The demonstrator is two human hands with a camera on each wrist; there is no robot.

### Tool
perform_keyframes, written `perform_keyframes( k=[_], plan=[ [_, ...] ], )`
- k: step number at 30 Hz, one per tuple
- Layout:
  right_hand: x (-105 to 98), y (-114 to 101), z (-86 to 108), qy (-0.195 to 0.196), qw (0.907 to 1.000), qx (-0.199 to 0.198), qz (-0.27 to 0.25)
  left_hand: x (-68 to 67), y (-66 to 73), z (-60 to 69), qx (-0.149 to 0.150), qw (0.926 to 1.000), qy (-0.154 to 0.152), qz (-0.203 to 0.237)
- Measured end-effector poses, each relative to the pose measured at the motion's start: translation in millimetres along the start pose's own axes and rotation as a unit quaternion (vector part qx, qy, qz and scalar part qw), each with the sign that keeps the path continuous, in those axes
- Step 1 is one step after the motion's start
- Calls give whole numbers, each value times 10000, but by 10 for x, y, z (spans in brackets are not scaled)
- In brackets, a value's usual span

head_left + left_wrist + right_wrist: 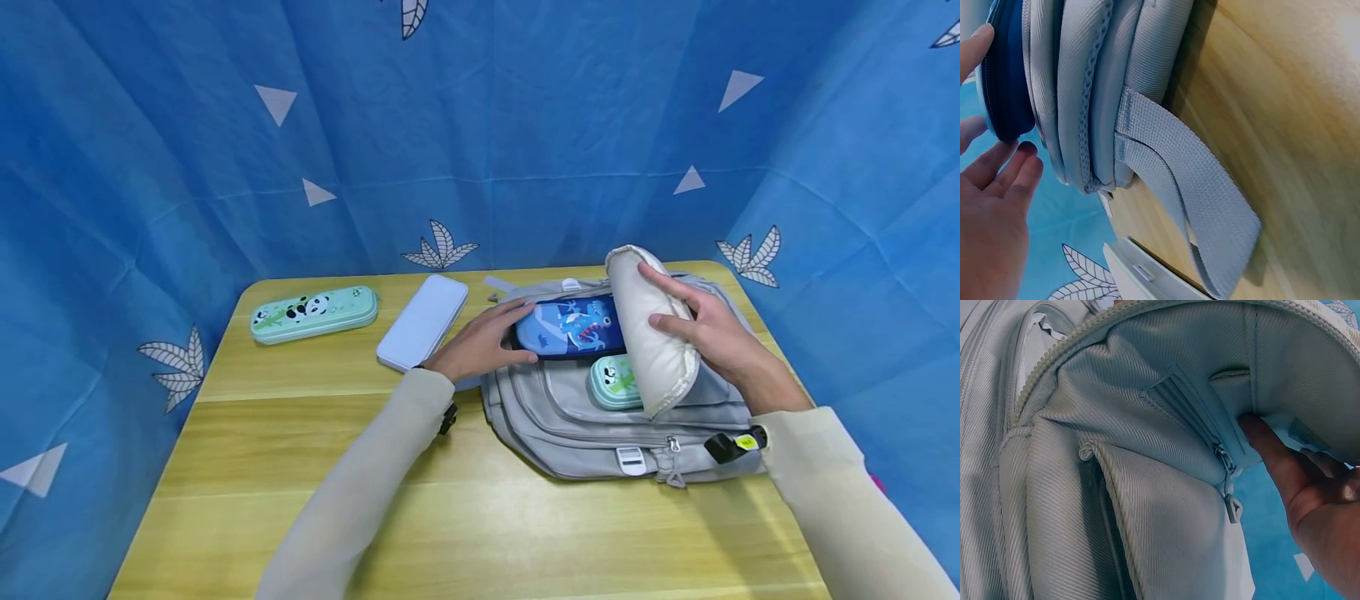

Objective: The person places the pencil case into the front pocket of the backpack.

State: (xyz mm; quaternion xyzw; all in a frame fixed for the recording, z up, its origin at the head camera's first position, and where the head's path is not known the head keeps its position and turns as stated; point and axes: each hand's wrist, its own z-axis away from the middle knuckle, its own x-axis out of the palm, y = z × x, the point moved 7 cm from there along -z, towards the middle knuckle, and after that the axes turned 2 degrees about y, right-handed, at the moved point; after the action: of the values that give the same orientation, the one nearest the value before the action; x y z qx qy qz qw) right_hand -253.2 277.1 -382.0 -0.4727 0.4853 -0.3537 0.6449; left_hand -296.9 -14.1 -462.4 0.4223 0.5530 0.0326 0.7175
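Note:
A grey backpack [525, 417] lies on the table with its front pocket pulled back. On its left end, my left hand [487, 337] spans a dark blue pencil case [581, 327] with a blue dinosaur, thumb along the near side and fingers at the far side. The left wrist view shows the fingertips at this case's edge [1010, 75]. My right hand [708, 329] grips the pocket flap [648, 342], pale on its lifted side, and holds it up. From under that flap pokes a mint panda pencil case [615, 382], its right part hidden.
Another mint panda pencil case [315, 314] lies at the table's back left. A pale lavender case [423, 321] lies between it and the backpack. A grey webbing strap [1197, 175] loops out onto the wooden table [300, 467]. Behind hangs a blue curtain [525, 125].

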Motion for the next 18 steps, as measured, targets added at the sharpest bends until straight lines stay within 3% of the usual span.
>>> perform_keyframes(
  k=[7, 18],
  plan=[
    [-9, 11, 16, 30, 10000, -14, 73, -21, -53, 71, -53, 9998, 175, 64],
    [-2, 28, 7, 0, 10000, -8, -32, -13, -154, 100, -405, 9981, 458, -3]
  ],
)
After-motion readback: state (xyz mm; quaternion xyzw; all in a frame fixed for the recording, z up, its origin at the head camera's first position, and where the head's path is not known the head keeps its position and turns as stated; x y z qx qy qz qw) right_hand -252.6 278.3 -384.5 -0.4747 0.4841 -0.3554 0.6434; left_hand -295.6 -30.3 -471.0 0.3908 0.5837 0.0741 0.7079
